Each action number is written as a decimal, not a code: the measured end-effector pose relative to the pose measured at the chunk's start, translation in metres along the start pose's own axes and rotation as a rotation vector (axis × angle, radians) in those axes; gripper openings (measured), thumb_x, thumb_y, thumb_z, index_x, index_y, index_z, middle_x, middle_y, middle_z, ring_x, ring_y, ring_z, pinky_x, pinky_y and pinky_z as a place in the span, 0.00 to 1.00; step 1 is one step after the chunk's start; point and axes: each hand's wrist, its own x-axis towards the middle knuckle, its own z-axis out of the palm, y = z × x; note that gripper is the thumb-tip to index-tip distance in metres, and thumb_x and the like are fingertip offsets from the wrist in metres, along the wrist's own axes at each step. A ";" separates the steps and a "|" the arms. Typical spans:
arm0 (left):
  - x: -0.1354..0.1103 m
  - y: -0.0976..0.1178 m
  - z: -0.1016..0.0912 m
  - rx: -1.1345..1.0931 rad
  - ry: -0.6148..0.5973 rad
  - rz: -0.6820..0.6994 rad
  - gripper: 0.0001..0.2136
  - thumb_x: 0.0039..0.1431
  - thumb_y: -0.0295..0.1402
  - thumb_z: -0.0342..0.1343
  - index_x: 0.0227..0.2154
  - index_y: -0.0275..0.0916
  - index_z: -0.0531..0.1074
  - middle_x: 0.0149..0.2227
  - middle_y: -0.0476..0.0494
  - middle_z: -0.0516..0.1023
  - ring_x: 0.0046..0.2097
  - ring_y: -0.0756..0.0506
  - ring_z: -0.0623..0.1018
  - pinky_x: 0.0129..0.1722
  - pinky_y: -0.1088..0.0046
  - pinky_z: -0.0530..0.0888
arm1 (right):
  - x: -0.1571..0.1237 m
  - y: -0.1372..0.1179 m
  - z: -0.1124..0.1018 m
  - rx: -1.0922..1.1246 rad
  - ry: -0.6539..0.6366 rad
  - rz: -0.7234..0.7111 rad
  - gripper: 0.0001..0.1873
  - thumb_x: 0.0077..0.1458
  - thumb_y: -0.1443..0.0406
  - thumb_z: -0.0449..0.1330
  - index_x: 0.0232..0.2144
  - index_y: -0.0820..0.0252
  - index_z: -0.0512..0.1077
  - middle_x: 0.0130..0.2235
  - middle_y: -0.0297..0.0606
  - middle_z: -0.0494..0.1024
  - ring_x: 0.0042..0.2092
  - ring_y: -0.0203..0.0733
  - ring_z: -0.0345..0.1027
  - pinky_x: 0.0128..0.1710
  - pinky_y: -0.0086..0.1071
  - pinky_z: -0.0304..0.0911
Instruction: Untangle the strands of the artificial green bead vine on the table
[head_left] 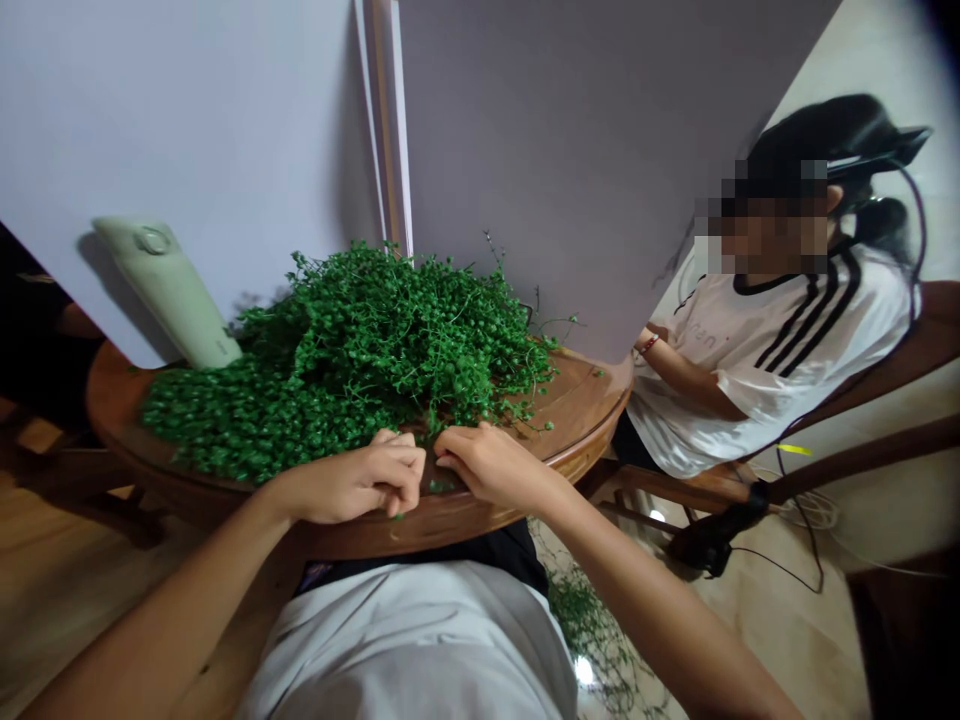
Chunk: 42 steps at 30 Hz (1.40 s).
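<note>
A large heap of thin green plant stems [420, 330] with small round heads or leaves lies on the round wooden table [585, 400]. Left of it spreads a lower, denser mound of small green pieces [262, 425]. At the table's near edge my left hand [379, 475] is closed, its fingers curled in; a tiny green bit shows under them. Close beside it, just right of the gap between them, my right hand [484, 462] is bent into a pinch by the heap's front edge. Whatever either hand grips is hidden by the fingers.
A pale green bottle [169, 290] leans against a light partition board [225, 120] at the left. Another board [540, 170] stands behind the heap. At right a person [795, 320] sits on a wooden chair. Stripped stems [592, 620] and cables [814, 510] lie on the floor.
</note>
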 end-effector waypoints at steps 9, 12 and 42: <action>-0.022 -0.003 -0.007 -0.136 0.503 0.004 0.18 0.71 0.49 0.49 0.32 0.40 0.67 0.33 0.46 0.71 0.38 0.47 0.72 0.41 0.69 0.68 | -0.002 0.004 -0.003 0.139 0.033 0.076 0.07 0.70 0.66 0.55 0.39 0.60 0.71 0.38 0.38 0.78 0.39 0.40 0.70 0.41 0.32 0.57; -0.036 -0.013 -0.022 0.348 0.629 -0.133 0.10 0.70 0.40 0.52 0.35 0.42 0.72 0.38 0.47 0.78 0.43 0.46 0.76 0.46 0.67 0.64 | -0.004 0.003 -0.005 0.267 0.058 0.094 0.07 0.70 0.65 0.55 0.39 0.60 0.71 0.36 0.36 0.76 0.37 0.37 0.68 0.40 0.30 0.58; -0.031 0.017 -0.006 0.991 0.998 -0.074 0.09 0.65 0.29 0.62 0.47 0.45 0.77 0.41 0.45 0.82 0.44 0.42 0.77 0.42 0.63 0.65 | -0.023 -0.017 -0.008 0.589 0.536 0.021 0.03 0.67 0.67 0.59 0.37 0.58 0.71 0.37 0.36 0.75 0.39 0.36 0.69 0.42 0.29 0.63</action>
